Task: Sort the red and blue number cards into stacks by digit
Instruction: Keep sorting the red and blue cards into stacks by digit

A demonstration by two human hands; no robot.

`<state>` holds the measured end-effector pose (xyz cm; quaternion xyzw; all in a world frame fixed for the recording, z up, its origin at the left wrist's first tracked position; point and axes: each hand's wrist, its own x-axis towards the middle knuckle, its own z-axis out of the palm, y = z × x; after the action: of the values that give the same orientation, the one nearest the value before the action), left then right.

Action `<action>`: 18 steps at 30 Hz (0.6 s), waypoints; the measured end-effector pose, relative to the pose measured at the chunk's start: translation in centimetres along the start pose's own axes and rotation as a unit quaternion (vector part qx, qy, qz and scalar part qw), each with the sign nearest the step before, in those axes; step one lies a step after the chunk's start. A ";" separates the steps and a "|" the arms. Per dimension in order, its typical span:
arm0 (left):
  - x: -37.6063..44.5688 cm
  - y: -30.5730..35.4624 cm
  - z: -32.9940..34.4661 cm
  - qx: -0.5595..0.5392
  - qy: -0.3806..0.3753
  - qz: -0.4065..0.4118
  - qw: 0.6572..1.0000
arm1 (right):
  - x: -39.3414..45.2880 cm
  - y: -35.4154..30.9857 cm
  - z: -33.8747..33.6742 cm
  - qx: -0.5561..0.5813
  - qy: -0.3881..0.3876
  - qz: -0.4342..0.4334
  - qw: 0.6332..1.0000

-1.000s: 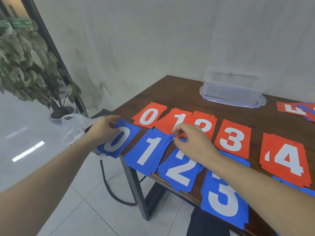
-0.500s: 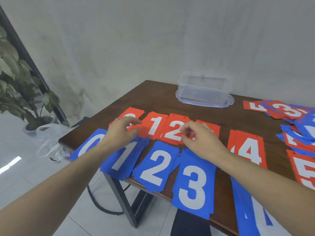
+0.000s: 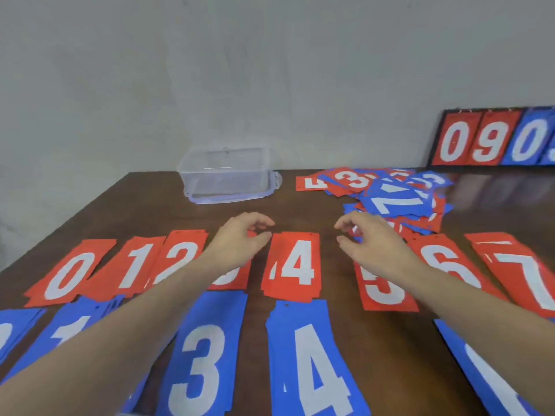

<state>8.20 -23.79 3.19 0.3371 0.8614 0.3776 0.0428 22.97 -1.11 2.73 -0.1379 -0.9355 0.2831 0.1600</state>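
**Both hands empty over the red row**

Nearest me lay the blue 3 stack (image 3: 207, 355) and blue 4 stack (image 3: 309, 364). Past them, the red 4 stack (image 3: 292, 265). My left hand (image 3: 240, 238) and right hand (image 3: 369, 235) hovered either side of it, fingers loosely curled, holding nothing. Farther back sat the unsorted card pile (image 3: 387, 196) and a clear plastic box (image 3: 225, 175).

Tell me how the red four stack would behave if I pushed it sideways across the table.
The red four stack is several thin flat cards, edges already offset, so it would probably fan apart rather than slide as one. The dark table looks glossy, so cards likely slip easily. Nothing there can roll or tip.
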 end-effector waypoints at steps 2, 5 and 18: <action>1.7 1.6 2.2 -0.009 -0.023 0.008 1.000 | -0.2 2.5 -1.4 0.004 0.020 0.016 1.000; 4.1 3.7 5.3 -0.018 -0.045 0.030 0.998 | -0.1 5.7 -3.2 -0.003 0.039 0.035 0.999; 13.2 5.6 13.8 0.089 -0.068 0.070 0.991 | 5.5 14.7 -6.6 -0.034 0.028 0.071 0.996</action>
<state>5.67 -4.42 -0.46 0.4236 0.8611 0.2776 0.0446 22.95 15.80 0.76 -0.2177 -0.9276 0.2574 0.1609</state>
